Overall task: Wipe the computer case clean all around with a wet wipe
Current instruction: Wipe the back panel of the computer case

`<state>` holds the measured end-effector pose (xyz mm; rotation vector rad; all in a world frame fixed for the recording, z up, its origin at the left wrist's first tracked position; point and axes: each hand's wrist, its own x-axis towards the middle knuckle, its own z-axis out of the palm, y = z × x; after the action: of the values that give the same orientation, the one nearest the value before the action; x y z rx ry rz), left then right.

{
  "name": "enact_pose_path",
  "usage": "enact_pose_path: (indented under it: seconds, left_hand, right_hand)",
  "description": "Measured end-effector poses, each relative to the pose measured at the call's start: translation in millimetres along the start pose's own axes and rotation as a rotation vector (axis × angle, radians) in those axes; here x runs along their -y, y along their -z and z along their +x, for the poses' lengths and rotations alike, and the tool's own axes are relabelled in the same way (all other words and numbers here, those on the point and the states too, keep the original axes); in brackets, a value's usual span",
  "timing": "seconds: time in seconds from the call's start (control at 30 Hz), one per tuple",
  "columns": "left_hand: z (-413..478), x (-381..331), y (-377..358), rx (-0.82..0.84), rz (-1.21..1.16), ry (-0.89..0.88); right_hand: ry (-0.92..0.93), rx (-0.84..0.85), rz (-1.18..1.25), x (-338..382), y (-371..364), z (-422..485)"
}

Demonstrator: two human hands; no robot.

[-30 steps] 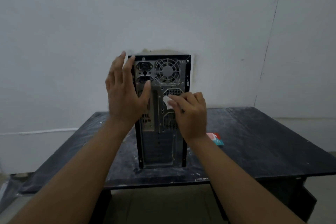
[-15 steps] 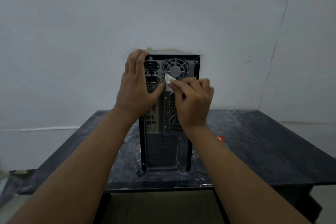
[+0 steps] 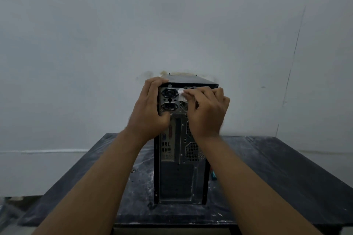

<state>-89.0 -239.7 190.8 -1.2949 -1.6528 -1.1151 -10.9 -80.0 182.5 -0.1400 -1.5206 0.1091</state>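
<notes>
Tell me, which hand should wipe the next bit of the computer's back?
Probably the right hand: it pinches the wet wipe against the computer case near the top. The left hand grips the case's top corner, steadying it.

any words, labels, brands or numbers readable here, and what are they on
None can be read.
Computer case back panel: markings by the sockets, if any, too small and blurred.
Red and blue packet on the table, mostly hidden behind the case: nothing legible.
Wet wipe: plain white.
</notes>
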Motion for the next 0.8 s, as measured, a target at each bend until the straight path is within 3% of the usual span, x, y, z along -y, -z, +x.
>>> enact_pose_path:
  seconds: [0.23, 0.5, 0.7, 0.8]
  left_hand:
    - [-0.1, -0.9, 2.1, -0.007, -0.072, 0.042]
    - [0.3, 0.6, 3.3, -0.002, -0.115, 0.077]
    - [-1.6, 0.0, 1.4, 0.006, -0.081, 0.082]
    - [-1.9, -0.4, -0.9, 0.001, -0.112, 0.086]
  right_hand:
    - [-0.005, -0.027, 0.041, 14.2, -5.9, 15.3]
    - [0.223, 0.078, -0.042, 35.1, -15.3, 15.0]
    - [-0.013, 0.046, -0.040, 8.3, 0.9, 10.1]
    - [0.064, 0.079, -0.007, 20.0, -4.7, 8.5]
